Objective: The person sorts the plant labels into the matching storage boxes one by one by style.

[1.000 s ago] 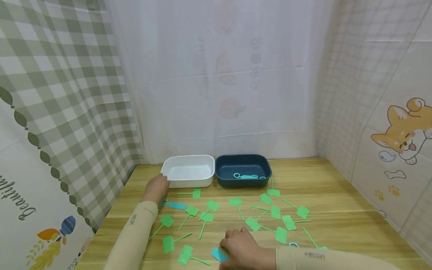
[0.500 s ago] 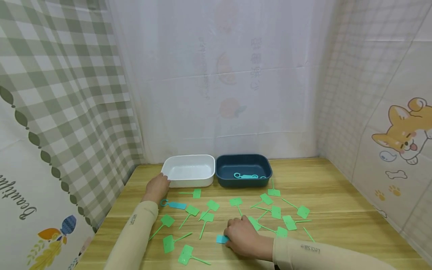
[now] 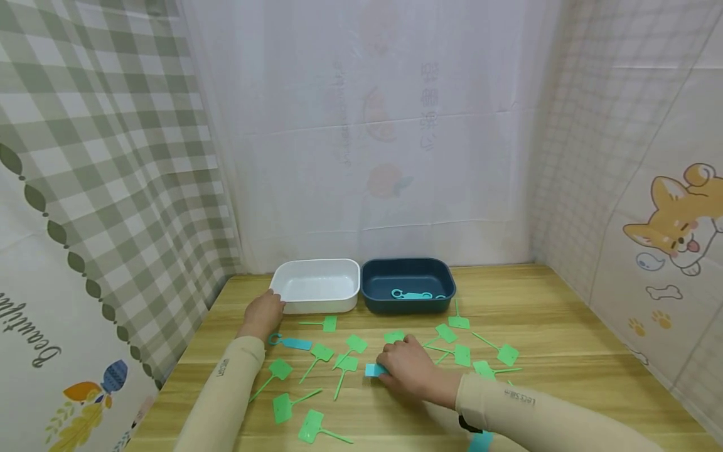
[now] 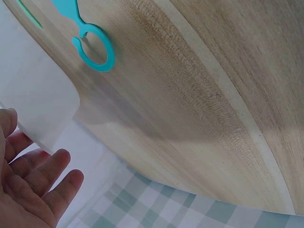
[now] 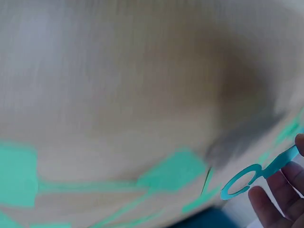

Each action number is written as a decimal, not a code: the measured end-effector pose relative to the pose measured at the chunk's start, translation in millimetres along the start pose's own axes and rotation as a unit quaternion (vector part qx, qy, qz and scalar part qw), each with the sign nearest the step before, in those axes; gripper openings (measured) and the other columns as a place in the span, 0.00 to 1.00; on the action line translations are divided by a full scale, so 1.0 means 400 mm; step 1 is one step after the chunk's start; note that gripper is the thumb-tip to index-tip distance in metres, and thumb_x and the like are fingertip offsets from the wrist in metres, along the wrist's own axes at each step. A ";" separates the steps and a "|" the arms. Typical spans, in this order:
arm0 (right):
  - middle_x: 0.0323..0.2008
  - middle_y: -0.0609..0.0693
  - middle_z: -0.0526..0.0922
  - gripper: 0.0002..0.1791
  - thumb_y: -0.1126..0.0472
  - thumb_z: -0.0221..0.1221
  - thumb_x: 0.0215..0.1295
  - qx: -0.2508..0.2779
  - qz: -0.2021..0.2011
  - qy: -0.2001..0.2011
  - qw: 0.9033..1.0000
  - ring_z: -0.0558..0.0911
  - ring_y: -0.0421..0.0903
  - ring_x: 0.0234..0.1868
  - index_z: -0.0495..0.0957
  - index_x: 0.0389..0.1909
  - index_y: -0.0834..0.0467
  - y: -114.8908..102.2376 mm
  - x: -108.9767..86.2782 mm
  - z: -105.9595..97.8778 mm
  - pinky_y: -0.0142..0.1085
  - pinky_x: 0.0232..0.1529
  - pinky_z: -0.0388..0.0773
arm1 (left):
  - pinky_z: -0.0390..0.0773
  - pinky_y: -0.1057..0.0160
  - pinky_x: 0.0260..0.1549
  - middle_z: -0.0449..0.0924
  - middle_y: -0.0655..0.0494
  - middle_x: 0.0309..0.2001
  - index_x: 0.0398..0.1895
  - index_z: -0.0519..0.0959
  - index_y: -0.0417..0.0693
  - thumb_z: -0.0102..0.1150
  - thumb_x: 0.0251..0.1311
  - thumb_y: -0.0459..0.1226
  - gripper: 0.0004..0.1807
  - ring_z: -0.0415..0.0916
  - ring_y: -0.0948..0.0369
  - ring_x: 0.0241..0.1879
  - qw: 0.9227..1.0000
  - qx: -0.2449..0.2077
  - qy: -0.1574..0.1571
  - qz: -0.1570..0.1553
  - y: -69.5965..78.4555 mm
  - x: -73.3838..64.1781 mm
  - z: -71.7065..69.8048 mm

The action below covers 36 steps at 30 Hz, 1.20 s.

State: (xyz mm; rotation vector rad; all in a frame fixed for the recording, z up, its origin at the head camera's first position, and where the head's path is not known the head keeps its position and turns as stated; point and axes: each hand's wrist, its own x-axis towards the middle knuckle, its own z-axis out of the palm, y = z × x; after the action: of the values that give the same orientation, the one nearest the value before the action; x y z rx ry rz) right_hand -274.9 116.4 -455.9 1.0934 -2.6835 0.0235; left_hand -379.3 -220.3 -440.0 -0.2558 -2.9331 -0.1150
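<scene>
In the head view my left hand is at the left front corner of the white box. Its thumb and fingers pinch the box's edge, as the left wrist view shows. A blue tag with an open ring lies on the table just below that hand. My right hand pinches a blue ring-ended tag, whose ring points away from the fingers in the right wrist view. Several green flag-shaped tags lie scattered around both hands.
A dark blue box stands against the white one, with blue tags inside. Another blue tag lies at the front, partly under the right sleeve. Curtains close off the back and sides of the wooden table.
My right hand has moved up the table toward the boxes, carrying the blue tag from the front. A blue tag at the front is uncovered beside the sleeve. My left hand has stayed put.
</scene>
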 end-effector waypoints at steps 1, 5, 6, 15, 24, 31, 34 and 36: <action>0.27 0.42 0.80 0.07 0.52 0.68 0.58 -0.003 0.005 0.007 1.000 0.77 0.40 0.27 0.82 0.28 0.50 0.013 0.007 -0.005 0.39 0.33 0.66 | 0.81 0.46 0.39 0.79 0.33 0.47 0.37 0.80 0.31 0.55 0.70 0.36 0.13 0.81 0.41 0.41 1.000 -0.001 0.000 -0.001 -0.001 0.001 0.001; 0.26 0.43 0.80 0.06 0.54 0.68 0.59 -0.020 0.033 0.025 0.999 0.79 0.43 0.28 0.82 0.30 0.51 0.071 0.028 -0.019 0.45 0.37 0.71 | 0.81 0.47 0.38 0.79 0.33 0.47 0.36 0.79 0.31 0.55 0.70 0.36 0.13 0.81 0.41 0.40 1.000 0.002 0.006 0.003 -0.006 0.003 0.004; 0.28 0.44 0.80 0.06 0.54 0.68 0.60 -0.022 0.040 0.028 0.999 0.80 0.45 0.30 0.83 0.32 0.51 0.087 0.032 -0.021 0.47 0.39 0.72 | 0.81 0.47 0.38 0.79 0.33 0.46 0.36 0.79 0.31 0.55 0.70 0.36 0.13 0.81 0.41 0.39 1.000 0.002 0.007 0.005 -0.008 0.003 0.004; 0.40 0.51 0.85 0.10 0.57 0.66 0.64 -0.034 0.122 0.030 0.991 0.84 0.53 0.43 0.85 0.45 0.55 0.221 0.070 -0.043 0.62 0.59 0.67 | 0.82 0.47 0.37 0.79 0.33 0.46 0.35 0.79 0.31 0.55 0.70 0.36 0.13 0.81 0.41 0.39 1.000 0.006 0.006 0.004 -0.010 0.004 0.003; 0.41 0.54 0.84 0.13 0.57 0.64 0.67 -0.067 0.178 0.012 0.982 0.82 0.57 0.44 0.84 0.49 0.57 0.342 0.086 -0.057 0.63 0.57 0.68 | 0.82 0.47 0.37 0.79 0.34 0.47 0.37 0.80 0.32 0.55 0.71 0.36 0.13 0.81 0.42 0.40 1.000 -0.001 -0.003 -0.006 -0.008 0.005 0.004; 0.41 0.54 0.83 0.14 0.57 0.64 0.66 -0.074 0.206 -0.015 0.976 0.81 0.58 0.44 0.84 0.50 0.56 0.382 0.097 -0.047 0.61 0.53 0.70 | 0.81 0.46 0.41 0.77 0.31 0.53 0.39 0.80 0.32 0.54 0.71 0.36 0.13 0.80 0.39 0.46 1.000 0.002 -0.017 -0.004 -0.004 0.006 0.009; 0.42 0.54 0.83 0.14 0.58 0.64 0.66 -0.061 0.209 -0.020 0.976 0.81 0.58 0.46 0.83 0.50 0.56 0.374 0.107 -0.045 0.63 0.53 0.69 | 0.82 0.46 0.40 0.77 0.31 0.52 0.38 0.79 0.32 0.54 0.71 0.36 0.13 0.80 0.40 0.44 1.000 0.004 -0.015 -0.003 -0.002 0.003 0.007; 0.42 0.54 0.83 0.14 0.58 0.63 0.67 -0.051 0.208 -0.020 0.977 0.81 0.58 0.46 0.83 0.50 0.57 0.367 0.113 -0.041 0.64 0.54 0.68 | 0.82 0.47 0.39 0.78 0.32 0.51 0.37 0.80 0.32 0.54 0.71 0.36 0.13 0.81 0.40 0.43 1.000 0.005 -0.009 -0.004 -0.001 0.002 0.008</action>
State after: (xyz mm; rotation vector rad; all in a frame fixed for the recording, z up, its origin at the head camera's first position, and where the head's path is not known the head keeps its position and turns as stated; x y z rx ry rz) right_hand -403.9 192.6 -418.3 0.4929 -2.8621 -0.0603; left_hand -381.0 -220.4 -443.0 -0.2457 -2.9514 -0.0998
